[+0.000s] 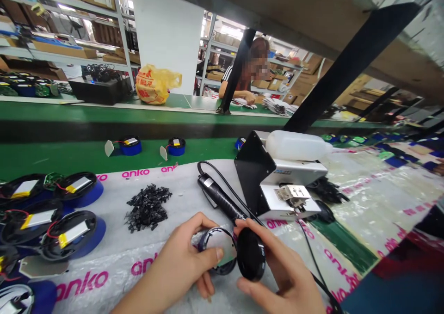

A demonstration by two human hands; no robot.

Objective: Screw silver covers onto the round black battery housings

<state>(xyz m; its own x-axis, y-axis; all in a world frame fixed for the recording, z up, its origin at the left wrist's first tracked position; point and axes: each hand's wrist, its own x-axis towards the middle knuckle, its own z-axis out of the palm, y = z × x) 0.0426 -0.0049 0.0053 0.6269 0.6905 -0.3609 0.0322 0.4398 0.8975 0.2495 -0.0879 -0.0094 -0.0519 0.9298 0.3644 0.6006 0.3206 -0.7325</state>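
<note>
My left hand [194, 249] grips a round device housing [225, 251], with the thumb pressed on the pale disc in its open face. My right hand [277, 267] holds a glossy black round cover [250, 254] by its edges, right beside the housing. Whether the two parts touch is hard to see. Just beyond my hands lies a black electric screwdriver [222, 196] with a cable. A pile of small black pieces [148, 206] rests to the left on the printed plastic sheet [114, 230].
Several blue housings with batteries [78, 233] stand at the left. A black and silver machine [287, 180] bears a white plastic bottle [296, 145]. Slanted black posts [319, 69] support an overhead shelf. A person [246, 73] sits across the bench near a yellow bag [154, 85].
</note>
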